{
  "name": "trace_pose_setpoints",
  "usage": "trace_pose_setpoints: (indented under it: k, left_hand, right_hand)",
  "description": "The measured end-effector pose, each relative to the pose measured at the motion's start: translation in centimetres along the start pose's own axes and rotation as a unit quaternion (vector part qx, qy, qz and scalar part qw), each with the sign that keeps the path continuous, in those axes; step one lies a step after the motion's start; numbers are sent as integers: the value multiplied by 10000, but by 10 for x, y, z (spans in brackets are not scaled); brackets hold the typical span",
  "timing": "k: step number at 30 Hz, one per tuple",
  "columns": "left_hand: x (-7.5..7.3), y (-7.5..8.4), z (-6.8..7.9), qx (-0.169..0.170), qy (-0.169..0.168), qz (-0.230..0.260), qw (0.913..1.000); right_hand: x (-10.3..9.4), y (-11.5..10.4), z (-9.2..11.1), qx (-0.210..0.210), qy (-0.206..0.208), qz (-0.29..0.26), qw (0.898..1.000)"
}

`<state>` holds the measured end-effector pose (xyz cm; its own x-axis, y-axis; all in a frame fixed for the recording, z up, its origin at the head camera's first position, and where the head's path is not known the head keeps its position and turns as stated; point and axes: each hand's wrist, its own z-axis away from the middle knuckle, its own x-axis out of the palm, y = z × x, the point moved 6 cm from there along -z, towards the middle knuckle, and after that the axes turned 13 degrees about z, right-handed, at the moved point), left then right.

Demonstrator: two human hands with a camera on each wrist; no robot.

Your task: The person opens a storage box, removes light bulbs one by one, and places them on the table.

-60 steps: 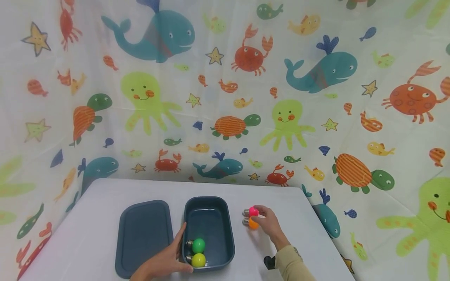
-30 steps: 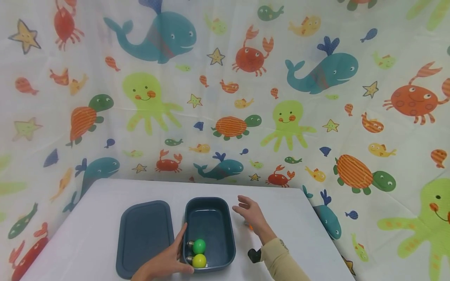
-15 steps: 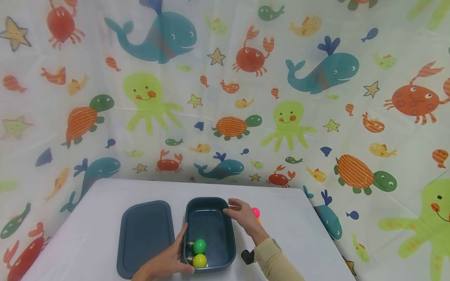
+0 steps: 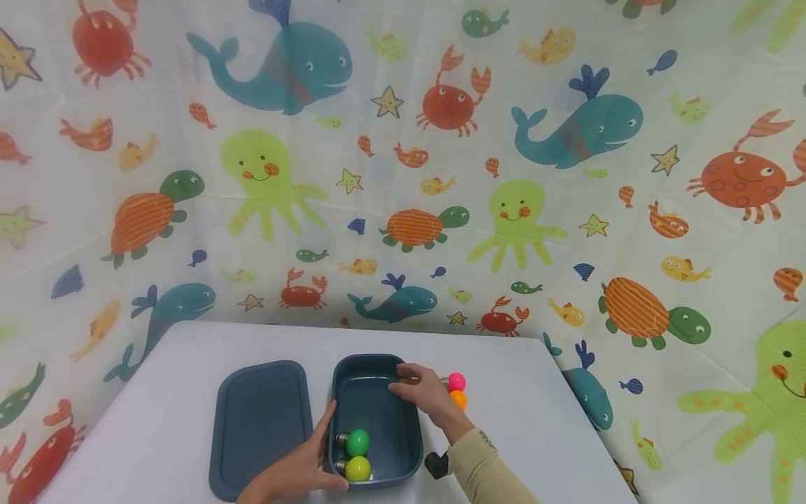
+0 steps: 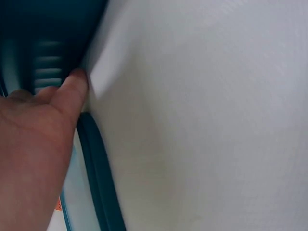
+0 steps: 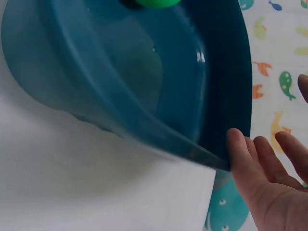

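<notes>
A dark blue box [image 4: 374, 406] stands on the table with a green light bulb [image 4: 358, 442] and a yellow light bulb [image 4: 358, 469] in its near left part. My left hand [image 4: 299, 465] spans the near left corner, fingers along the left wall and thumb at the front. In the left wrist view its extended fingers press the outer wall. My right hand [image 4: 428, 395] holds nothing; its fingers reach over the far right rim, and the right wrist view has a fingertip right at the rim [image 6: 192, 153]. To its right lie a pink bulb [image 4: 457, 381] and an orange bulb [image 4: 459, 400].
A dark blue lid [image 4: 261, 427] lies flat left of the box. A black rounded piece [image 4: 436, 465] shows beside the right wrist. The white table [image 4: 535, 420] ends at a curtain [image 4: 403, 175] printed with sea animals.
My right hand has left the pink bulb and moved left to the far right rim of the box. The pink and orange bulbs stay on the table. My left hand stays at the box.
</notes>
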<state>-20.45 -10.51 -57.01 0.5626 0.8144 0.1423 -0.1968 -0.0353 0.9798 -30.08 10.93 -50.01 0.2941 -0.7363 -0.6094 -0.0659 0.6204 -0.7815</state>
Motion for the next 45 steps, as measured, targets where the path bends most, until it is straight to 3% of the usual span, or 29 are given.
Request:
trace_pose_setpoints:
  k: [28,45]
  left_hand:
    - [0,-1,0,-59,-4,71,10000]
    - [1,-1,0,-147,-85,356,9992]
  right_hand:
    - [44,-7,5,177,-678,319,9970]
    - [65,-1,7,176,-1104,66,9937]
